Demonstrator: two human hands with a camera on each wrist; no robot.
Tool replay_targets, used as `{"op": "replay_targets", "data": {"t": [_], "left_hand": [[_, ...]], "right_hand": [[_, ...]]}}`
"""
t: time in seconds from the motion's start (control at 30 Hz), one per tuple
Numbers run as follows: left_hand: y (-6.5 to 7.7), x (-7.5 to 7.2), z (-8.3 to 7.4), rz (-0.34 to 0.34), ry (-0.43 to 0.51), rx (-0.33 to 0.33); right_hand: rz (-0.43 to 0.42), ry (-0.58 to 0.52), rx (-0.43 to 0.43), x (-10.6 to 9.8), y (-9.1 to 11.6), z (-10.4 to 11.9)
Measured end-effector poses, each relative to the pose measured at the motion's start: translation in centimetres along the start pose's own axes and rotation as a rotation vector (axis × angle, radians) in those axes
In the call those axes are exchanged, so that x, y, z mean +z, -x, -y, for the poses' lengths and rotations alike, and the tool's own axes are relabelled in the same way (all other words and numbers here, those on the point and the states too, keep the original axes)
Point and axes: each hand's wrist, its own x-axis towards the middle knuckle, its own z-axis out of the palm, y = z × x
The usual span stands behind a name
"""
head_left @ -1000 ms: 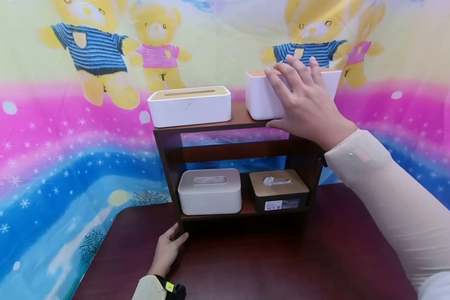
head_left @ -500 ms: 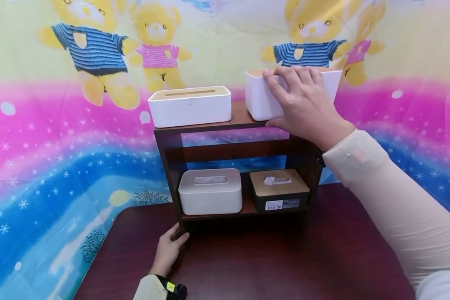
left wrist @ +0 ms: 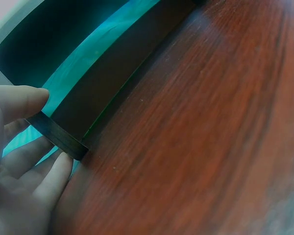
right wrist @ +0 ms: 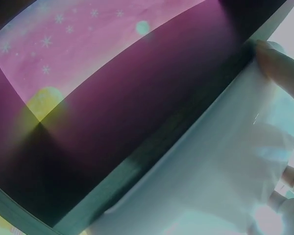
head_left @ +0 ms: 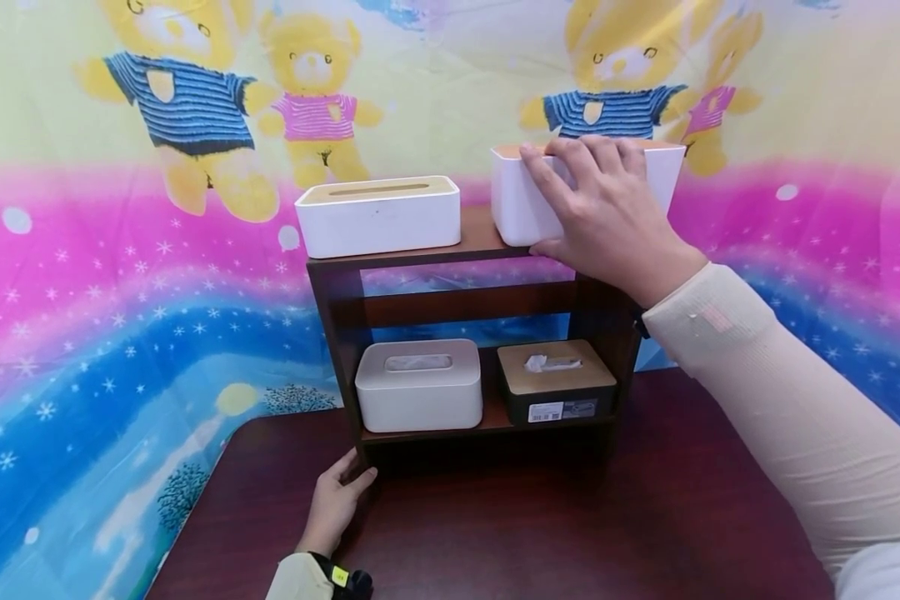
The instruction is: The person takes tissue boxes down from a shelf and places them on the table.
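A dark wood two-tier shelf [head_left: 465, 302] stands on the table. In the head view my right hand [head_left: 613, 218] holds a white tissue box [head_left: 516, 196] with a wooden lid, at the right end of the top tier. Its fingers bend over the upper front edge, and the thumb lies low by the board's edge. The right wrist view has that thumb [right wrist: 280, 68] against the box's lower edge. Low on the left, my left hand [head_left: 332, 504] grips the shelf's side panel [left wrist: 59, 136], thumb on one face and fingers on the other.
A lower white tissue box [head_left: 382, 223] with a wooden lid sits top left. On the lower tier are a light grey tissue box [head_left: 420, 404] and a black one [head_left: 558, 375] with a brown lid and labels. A printed bear cloth [head_left: 435, 108] hangs behind the table [head_left: 495, 533].
The right hand's fingers, earlier raised and spread above the white tissue box, have come down over its top edge. The left hand and the boxes keep their places.
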Motion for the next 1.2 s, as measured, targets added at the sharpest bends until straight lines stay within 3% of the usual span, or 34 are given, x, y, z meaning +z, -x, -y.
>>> {"op": "replay_targets", "data": {"t": [0.33, 1.2], "left_hand": [[0.0, 0.1, 0.0, -0.010, -0.007, 0.004], [0.1, 0.4, 0.2, -0.034, -0.001, 0.007]], "right_hand": [[0.089, 0.019, 0.016, -0.6, 0.4, -0.6], [0.048, -0.001, 0.004, -0.9, 1.0, -1.2]]}}
